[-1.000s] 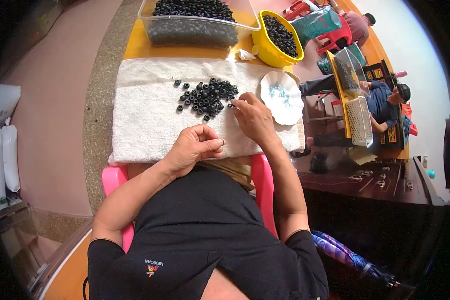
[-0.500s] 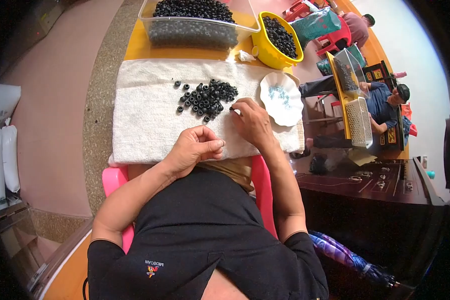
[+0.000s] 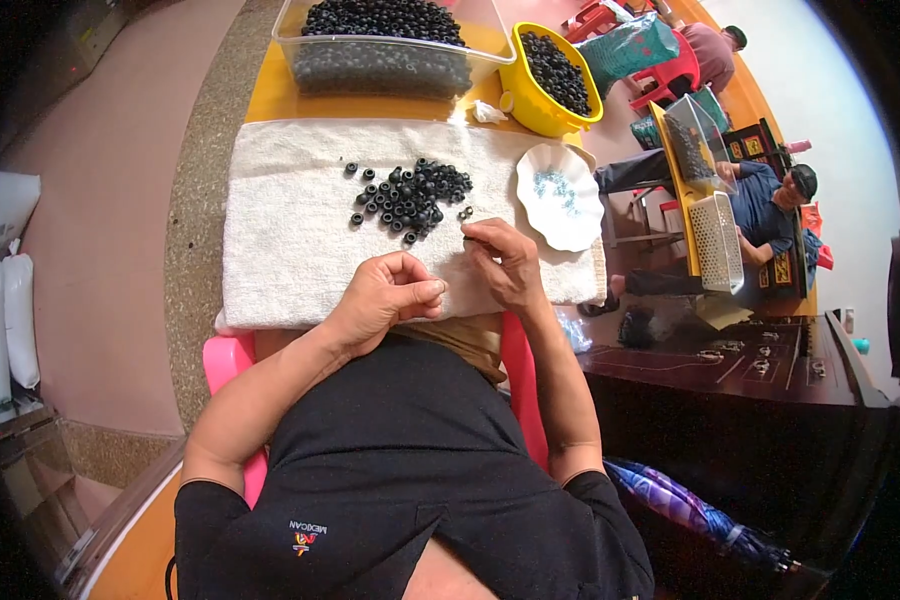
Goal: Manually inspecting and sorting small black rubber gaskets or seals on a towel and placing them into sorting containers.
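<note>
On a white towel (image 3: 300,230) lies a loose pile of small black round parts with holes, like beads (image 3: 410,200). A few smaller pieces (image 3: 465,213) sit just right of the pile. My left hand (image 3: 385,295) is closed below the pile, thumb pressed to the forefinger; what it pinches is too small to make out. Just right of it, my right hand (image 3: 505,262) is closed over the towel, a black bead showing at its fingertips. Beyond that hand stands a white scalloped dish (image 3: 585,228) with tiny pale blue pieces in it.
Behind the towel stand a clear plastic bin (image 3: 390,65) and a yellow basket (image 3: 548,115), both filled with black beads. Crumpled white tissue (image 3: 488,112) lies between them and the towel. At right, a co-worker (image 3: 765,205) sits beside a white perforated basket (image 3: 715,245).
My right hand has drawn back from the pile toward me, with a black bead at its fingertips. The smaller pieces beside the pile now show. My left hand stays almost still.
</note>
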